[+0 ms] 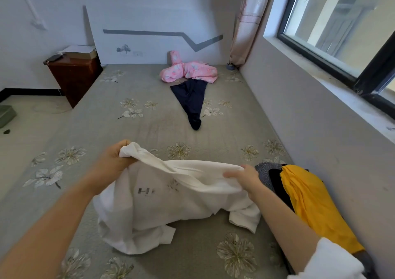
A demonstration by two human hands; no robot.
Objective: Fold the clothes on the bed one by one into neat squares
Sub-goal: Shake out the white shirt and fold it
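Note:
A white shirt (162, 206) with faint grey lettering hangs crumpled over the near part of the bed (136, 129). My left hand (113, 161) is closed on one bunched edge of it, raised at the left. My right hand (245, 178) grips the same upper edge at the right, so the cloth stretches between both hands while its lower part rests on the bedcover. Farther up the bed lie dark navy trousers (192, 101) and a pink flowered padded jacket (188, 70) by the headboard.
A pile with a yellow garment (310, 204), a grey one (266, 174) and something black lies at the right against the wall. A brown nightstand (74, 75) stands left of the bed. A window (342, 28) and curtain (250, 20) are on the right.

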